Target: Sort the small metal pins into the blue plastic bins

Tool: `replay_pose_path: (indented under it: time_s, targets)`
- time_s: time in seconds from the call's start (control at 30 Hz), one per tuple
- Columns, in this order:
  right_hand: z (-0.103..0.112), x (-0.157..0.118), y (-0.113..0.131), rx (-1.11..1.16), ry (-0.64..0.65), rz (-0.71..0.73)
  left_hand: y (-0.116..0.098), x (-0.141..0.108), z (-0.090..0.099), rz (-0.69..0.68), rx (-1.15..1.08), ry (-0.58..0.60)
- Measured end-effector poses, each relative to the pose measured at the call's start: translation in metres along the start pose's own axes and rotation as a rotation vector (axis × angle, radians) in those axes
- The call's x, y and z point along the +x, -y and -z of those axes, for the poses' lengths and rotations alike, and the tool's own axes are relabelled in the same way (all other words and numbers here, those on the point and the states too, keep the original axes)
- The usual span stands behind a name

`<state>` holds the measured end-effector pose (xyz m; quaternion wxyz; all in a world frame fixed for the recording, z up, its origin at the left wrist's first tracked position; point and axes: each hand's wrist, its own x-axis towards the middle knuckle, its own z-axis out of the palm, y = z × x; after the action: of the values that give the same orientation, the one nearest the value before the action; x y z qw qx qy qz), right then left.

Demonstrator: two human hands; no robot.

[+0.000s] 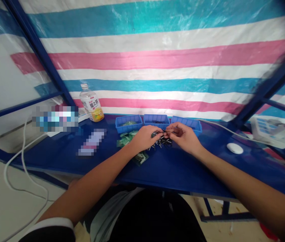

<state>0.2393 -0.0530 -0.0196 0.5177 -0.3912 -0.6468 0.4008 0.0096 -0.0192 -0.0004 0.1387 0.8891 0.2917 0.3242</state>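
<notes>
Black metal-pinned parts (167, 141) are lying heaped right beneath the grip, left hand (149, 136) and right hand (184, 135) pinching narrowly together on one small dark piece (164, 131); green circuit boards (125, 139) are sitting leftward, blue plastic bins (129, 128) standing just beyond.

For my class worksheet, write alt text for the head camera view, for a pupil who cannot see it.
A person's left hand and right hand are close together at a pile of small dark parts on a blue table. Three blue trays stand behind; green pieces lie left of the pile, with a bottle farther left.
</notes>
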Motion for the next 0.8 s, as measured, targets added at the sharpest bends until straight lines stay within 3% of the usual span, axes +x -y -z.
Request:
replay_pose_path:
  time_s: [0.37,0.53,0.8]
  targets:
    - [-0.001,-0.001,-0.004,-0.188,0.006,0.065,-0.004,0.002,0.003,0.015,-0.092,-0.077]
    - [-0.003,-0.003,-0.001,-0.290,0.040,0.064,-0.008,0.002,0.003,0.000,-0.137,-0.057]
    - [-0.007,-0.005,0.006,-0.305,0.057,0.104,-0.011,0.002,0.002,0.129,-0.239,-0.059]
